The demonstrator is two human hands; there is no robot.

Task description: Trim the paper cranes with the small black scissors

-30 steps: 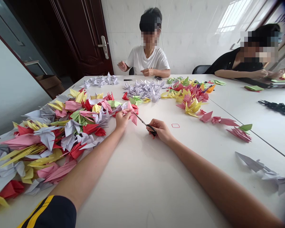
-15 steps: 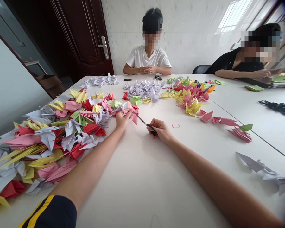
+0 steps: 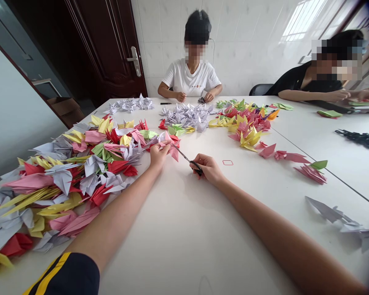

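My left hand [image 3: 158,155] pinches a pink origami crane [image 3: 173,152] at the near edge of a large heap of multicoloured paper cranes [image 3: 70,176]. My right hand [image 3: 208,169] holds a pair of black-handled scissors [image 3: 188,159] by the finger loops. The blades slant up and left, with their tips touching or nearly touching the pink crane. The fingers of my left hand hide part of that crane. Both forearms rest low over the white table [image 3: 178,246].
A small red rubber band [image 3: 227,162] lies between the heap and several loose cranes at right. Further crane piles line the far side. A coiled black cord [image 3: 359,138] lies right. Co-workers sit across the table and at far right.
My hands and the scissors have barely moved. The co-worker across the table has parted their hands, from together at the chest to either side on the table edge.
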